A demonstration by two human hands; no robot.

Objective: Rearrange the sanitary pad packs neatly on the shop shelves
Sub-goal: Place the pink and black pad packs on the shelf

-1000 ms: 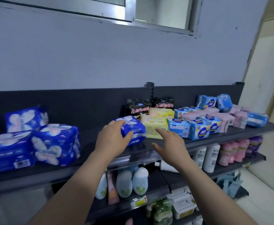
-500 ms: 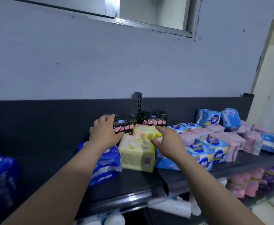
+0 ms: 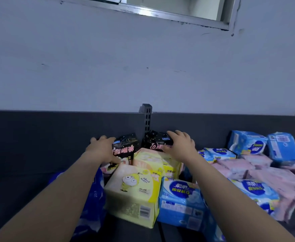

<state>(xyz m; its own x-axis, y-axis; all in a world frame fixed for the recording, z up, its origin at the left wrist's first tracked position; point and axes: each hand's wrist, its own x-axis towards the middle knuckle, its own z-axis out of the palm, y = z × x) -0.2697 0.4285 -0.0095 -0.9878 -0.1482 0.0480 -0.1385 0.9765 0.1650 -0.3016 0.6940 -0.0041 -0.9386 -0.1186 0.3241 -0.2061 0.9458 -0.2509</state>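
Your left hand: fingers curled over the top of the left black pack, thumb on its front.
Your right hand: grips the top of the right black pack.
Black packs: side by side, upright against the back of the dark shelf.
Just in front: two yellow packs, with a light-blue pack touching on their right.

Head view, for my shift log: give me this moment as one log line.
left hand grips left black pack | right hand grips right black pack | yellow pack lies nearer the camera | all on shelf
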